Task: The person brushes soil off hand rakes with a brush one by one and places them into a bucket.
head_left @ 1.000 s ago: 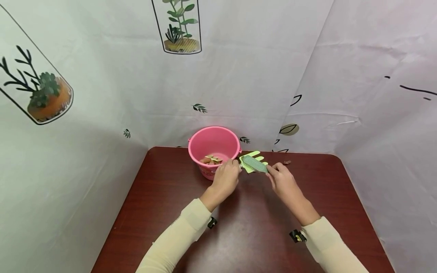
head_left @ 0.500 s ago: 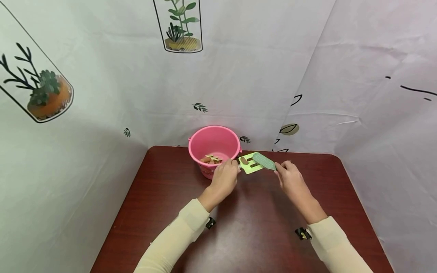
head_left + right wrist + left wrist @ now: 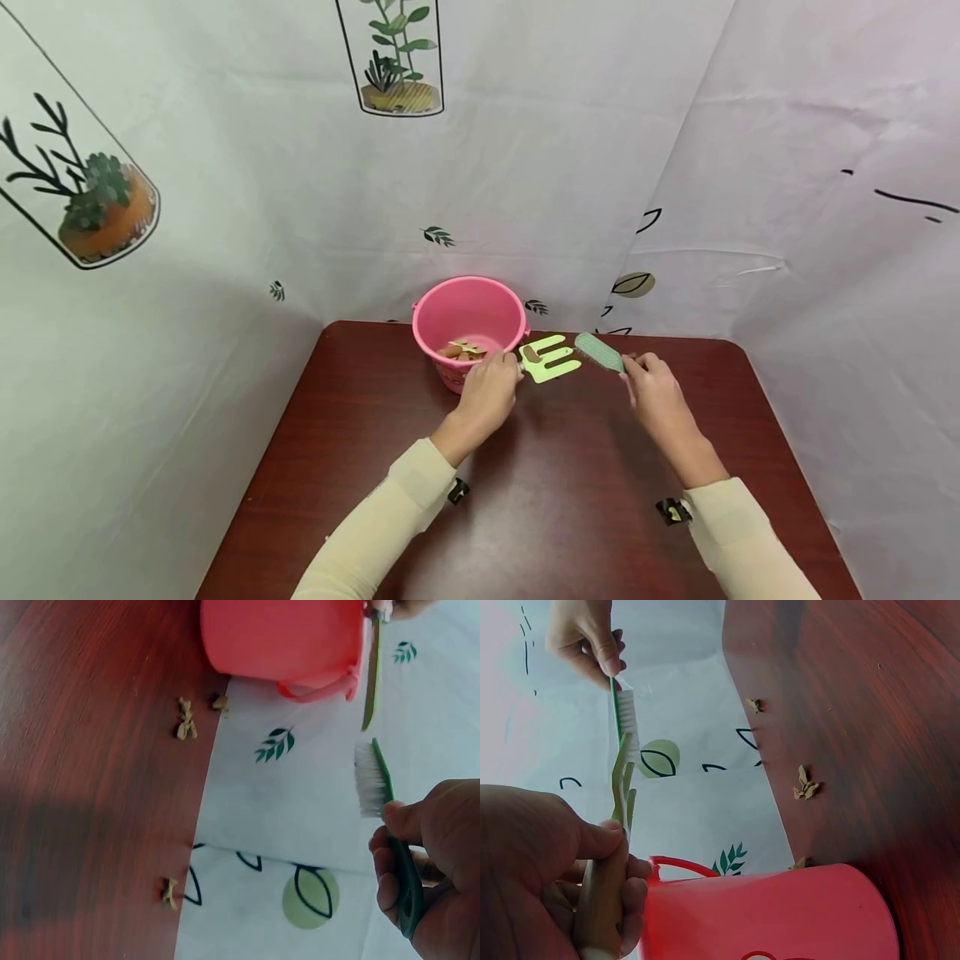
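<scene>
My left hand [image 3: 489, 387] grips the wooden handle [image 3: 604, 900] of a light green garden hand fork [image 3: 553, 368], held above the table beside the bucket. The fork's tines point right, and a brown patch shows on its flat base. My right hand [image 3: 658, 396] holds the handle of a green brush [image 3: 598, 352] with white bristles [image 3: 370, 780]. In the right wrist view the brush's end is close to the fork's tip; whether they touch I cannot tell. The left wrist view shows the fork edge-on, in line with the brush.
A pink bucket [image 3: 470, 312] stands at the table's back edge, with brown and yellowish pieces [image 3: 463, 351] inside. Small dry, leaf-like bits [image 3: 805, 784] lie on the reddish-brown table [image 3: 555, 500] near that edge. A patterned white cloth [image 3: 525, 183] hangs behind.
The brush has slid rightward along the fork and off toward its tine ends as my right hand moved right. My left hand has stayed almost in place.
</scene>
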Available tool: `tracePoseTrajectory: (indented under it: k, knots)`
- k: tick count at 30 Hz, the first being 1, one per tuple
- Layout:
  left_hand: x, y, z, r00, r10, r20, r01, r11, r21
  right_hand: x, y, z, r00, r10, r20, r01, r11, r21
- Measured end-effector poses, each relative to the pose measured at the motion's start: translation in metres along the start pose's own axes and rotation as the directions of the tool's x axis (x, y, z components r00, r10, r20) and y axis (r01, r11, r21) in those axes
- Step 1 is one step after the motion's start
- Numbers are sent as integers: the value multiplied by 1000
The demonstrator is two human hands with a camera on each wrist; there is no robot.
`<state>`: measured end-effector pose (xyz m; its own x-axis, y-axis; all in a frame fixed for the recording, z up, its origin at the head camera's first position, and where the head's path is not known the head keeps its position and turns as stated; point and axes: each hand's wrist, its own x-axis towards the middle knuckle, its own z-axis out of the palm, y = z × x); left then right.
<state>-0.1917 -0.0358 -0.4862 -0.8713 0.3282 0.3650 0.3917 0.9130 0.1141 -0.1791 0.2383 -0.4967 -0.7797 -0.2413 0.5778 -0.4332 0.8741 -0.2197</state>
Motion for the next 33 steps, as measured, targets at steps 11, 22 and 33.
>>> tracePoseTrajectory:
  k: [11,22,33]
  knots:
    - [2,1,1,1000,11,-14,-11,1000,-13,5,-6,-13,999,38,-27,-36,997,73]
    - [4,4,7,999,-8,47,8,1000,-14,7,-42,3,998,-32,52,26,994,110]
    - [5,9,9,1000,7,22,-7,1000,-18,7,-54,12,995,-74,63,70,996,54]
